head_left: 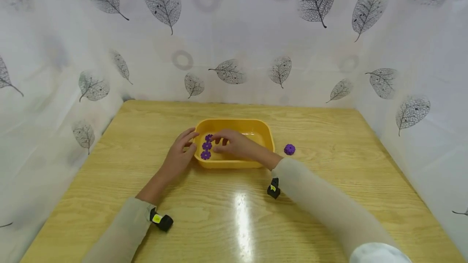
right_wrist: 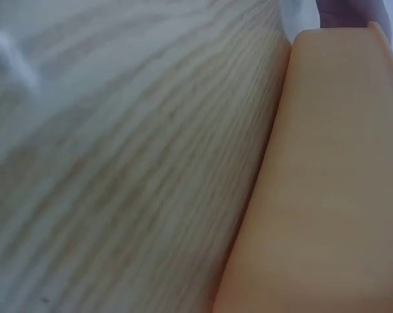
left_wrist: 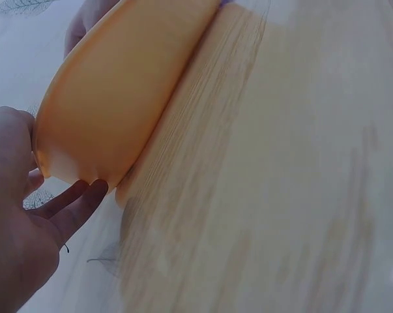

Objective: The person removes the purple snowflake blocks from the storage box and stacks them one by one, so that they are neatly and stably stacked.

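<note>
A shallow yellow plastic basin (head_left: 234,164) sits on the table. Three flat purple flower-shaped pieces lie in a row inside its left end: a near one (head_left: 205,155), a middle one (head_left: 206,145) and a far one (head_left: 209,137). My left hand (head_left: 179,155) rests its fingertips against the basin's left end; in the left wrist view, its fingers (left_wrist: 85,202) touch the outer wall. Over the basin, my right hand (head_left: 235,144) has its thumb and fingers apart, fingertips beside the far piece. In the right wrist view, the basin's side wall (right_wrist: 326,176) hides the right fingers.
Right of the basin, another purple flower-shaped piece (head_left: 289,149), perhaps a small stack, lies on the wooden table (head_left: 204,214). A white leaf-print curtain (head_left: 234,39) stands behind the table and along both sides. Each sleeve carries a small black wrist camera.
</note>
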Available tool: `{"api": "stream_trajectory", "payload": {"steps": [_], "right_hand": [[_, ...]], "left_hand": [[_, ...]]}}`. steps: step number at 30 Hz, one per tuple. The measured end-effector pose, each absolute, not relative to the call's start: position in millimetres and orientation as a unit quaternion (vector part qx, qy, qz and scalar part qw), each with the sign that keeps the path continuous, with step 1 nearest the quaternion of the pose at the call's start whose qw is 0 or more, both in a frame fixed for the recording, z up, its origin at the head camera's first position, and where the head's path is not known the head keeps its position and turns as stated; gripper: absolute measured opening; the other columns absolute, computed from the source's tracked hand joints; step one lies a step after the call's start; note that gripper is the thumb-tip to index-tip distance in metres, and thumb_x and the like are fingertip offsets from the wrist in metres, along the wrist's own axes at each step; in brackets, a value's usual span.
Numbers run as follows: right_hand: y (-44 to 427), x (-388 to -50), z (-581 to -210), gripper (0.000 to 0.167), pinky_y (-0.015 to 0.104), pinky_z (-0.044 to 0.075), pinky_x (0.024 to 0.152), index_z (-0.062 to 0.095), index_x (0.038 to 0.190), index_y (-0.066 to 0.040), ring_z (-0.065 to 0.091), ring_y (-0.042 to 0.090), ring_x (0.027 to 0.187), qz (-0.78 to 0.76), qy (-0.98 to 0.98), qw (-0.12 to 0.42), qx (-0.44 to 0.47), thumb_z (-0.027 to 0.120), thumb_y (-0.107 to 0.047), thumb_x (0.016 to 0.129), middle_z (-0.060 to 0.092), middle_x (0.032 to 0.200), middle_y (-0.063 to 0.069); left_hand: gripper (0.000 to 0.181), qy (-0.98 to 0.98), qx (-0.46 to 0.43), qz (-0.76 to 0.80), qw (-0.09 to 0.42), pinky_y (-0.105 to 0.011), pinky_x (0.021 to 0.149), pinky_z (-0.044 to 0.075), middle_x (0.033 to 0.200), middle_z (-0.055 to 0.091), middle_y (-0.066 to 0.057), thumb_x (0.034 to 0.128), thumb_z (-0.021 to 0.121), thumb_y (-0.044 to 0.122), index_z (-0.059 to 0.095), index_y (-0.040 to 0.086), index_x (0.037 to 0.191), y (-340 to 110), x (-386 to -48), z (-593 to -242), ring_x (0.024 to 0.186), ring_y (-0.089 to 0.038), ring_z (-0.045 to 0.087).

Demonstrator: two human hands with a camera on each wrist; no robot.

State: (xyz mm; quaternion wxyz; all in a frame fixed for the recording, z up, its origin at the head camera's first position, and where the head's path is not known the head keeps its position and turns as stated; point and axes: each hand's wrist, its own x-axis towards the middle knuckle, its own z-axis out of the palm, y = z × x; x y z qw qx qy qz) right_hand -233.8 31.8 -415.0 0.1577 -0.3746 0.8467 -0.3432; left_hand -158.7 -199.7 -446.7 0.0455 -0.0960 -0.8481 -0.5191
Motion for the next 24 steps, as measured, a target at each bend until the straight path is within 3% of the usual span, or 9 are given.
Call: {"api": "stream_trajectory", "payload": {"steps": [11, 24], "right_hand": [[16.0, -247.4, -423.7, 0.035, 0.023, 0.053, 0.091, 0.069, 0.128, -0.010, 0.060, 0.013, 0.101, -0.304, 0.825, 0.234, -0.416, 0.071, -0.019, 0.095, 0.069, 0.115, 0.002], [6.4, -250.5, -432.6, 0.036, 0.024, 0.051, 0.097, 0.068, 0.132, -0.016, 0.060, 0.011, 0.108, -0.228, 0.840, 0.217, -0.441, 0.069, -0.024, 0.097, 0.065, 0.124, 0.001]], "left_hand": [[0.043, -0.847, -0.105, -0.519, 0.056, -0.054, 0.105, 0.049, 0.163, 0.032, -0.011, 0.1046, 0.048, 0.013, 0.051, 0.004, 0.146, -198.6, -157.3, -443.8, 0.126, -0.038, 0.055], [0.043, -0.850, -0.105, -0.514, 0.055, -0.054, 0.105, 0.050, 0.163, 0.031, -0.011, 0.1046, 0.048, 0.013, 0.051, 0.004, 0.146, -198.8, -157.3, -444.3, 0.127, -0.038, 0.055]]}}
